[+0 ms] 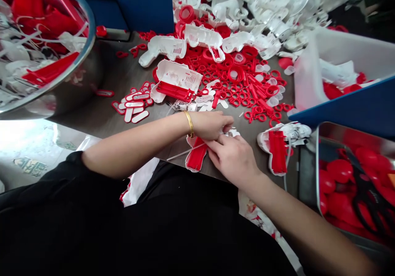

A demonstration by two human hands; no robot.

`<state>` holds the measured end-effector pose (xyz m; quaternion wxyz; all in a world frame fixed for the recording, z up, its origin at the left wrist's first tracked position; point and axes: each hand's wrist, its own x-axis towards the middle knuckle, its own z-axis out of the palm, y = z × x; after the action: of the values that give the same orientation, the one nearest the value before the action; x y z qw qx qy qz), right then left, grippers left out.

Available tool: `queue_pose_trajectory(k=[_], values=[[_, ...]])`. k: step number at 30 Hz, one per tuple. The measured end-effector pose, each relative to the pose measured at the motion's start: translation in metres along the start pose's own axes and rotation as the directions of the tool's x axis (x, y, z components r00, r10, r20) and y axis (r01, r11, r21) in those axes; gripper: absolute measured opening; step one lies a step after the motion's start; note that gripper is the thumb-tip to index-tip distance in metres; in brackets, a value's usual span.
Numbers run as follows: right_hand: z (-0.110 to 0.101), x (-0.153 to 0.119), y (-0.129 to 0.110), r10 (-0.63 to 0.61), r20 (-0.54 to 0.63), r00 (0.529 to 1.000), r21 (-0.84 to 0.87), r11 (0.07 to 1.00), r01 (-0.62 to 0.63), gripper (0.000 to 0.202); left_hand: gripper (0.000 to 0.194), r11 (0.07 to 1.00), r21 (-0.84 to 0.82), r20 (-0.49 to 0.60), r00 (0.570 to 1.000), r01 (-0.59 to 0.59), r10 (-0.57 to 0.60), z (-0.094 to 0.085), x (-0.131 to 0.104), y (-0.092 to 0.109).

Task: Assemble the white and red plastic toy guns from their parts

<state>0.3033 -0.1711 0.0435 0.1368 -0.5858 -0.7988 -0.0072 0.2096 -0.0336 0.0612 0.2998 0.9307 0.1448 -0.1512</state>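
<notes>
Near the table's front edge lies a white toy gun half-shell (196, 160) with a red insert in its handle. The handle points toward me, and most of the body is hidden under my hands. My left hand (208, 124), with a gold bracelet at the wrist, is bent over the shell with curled fingers; what they pinch is hidden. My right hand (234, 156) is closed on the shell from the right, its fingertips meeting the left hand. A thin white tube (182, 154) sticks out leftward across the handle. Another half-shell with a red insert (277, 152) rests to the right.
Red rings and small parts (240, 90) are heaped behind my hands, with white shells (203, 37) among them. Red-and-white oval pieces (135, 103) lie left. A steel bowl (91, 33) stands far left. At right are a plastic bin (308, 74) and a metal tray (318, 164) holding scissors (367, 193).
</notes>
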Motion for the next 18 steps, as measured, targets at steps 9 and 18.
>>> queue_pose_trajectory(k=[9, 18], values=[[-0.027, -0.043, 0.029, 0.005, 0.317, 0.948, 0.39, 0.911, -0.136, 0.027, 0.031, 0.965, 0.224, -0.343, 0.915, -0.14, 0.212, 0.041, -0.022, -0.006], [-0.009, 0.055, 0.125, 0.621, 0.343, 0.705, -0.121, 0.774, -0.622, 0.028, 0.041, 0.954, 0.291, -0.383, 0.905, -0.069, 0.183, 0.042, -0.025, 0.0]])
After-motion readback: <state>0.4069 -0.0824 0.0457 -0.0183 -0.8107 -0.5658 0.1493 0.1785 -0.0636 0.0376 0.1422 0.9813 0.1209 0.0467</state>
